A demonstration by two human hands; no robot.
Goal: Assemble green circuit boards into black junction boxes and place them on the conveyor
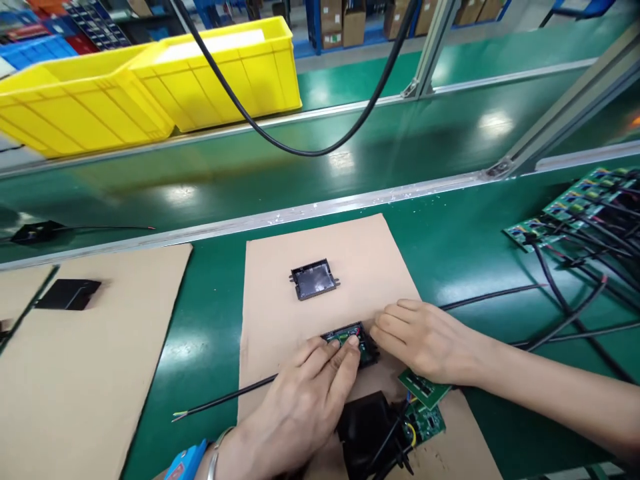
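**Both hands on small black housing, centre cardboard sheet**

Left hand (305, 393) and right hand (425, 340) meet at a small black housing (353, 340) with a green board inside it. It sits on the middle cardboard sheet (310, 247), near its front half, on the green surface (210, 320).

- Left grip: fingertips (345, 347) pressed down on top of the housing, not wrapped round it.
- Right grip: fingers curled together, tips touching the housing's right edge. Can't tell if anything is pinched.
- Empty black tray-like cover (315, 279) lies further back on the same sheet, apart from both hands.
- Green circuit board (424, 388) lies under the right wrist; a second one (427, 420) just beside it, wired to a black block (367, 430) at the sheet's near edge.
- Black cable (225, 399) with stripped ends runs out to the left, across the sheet's edge.
- Left sheet (100, 360) carries a flat black piece (69, 293).
- Pile of wired green boards (580, 210) at far right.
- Two yellow bins (150, 87) behind the conveyor belt (300, 167).
- Blue wristband (186, 461) on left wrist.
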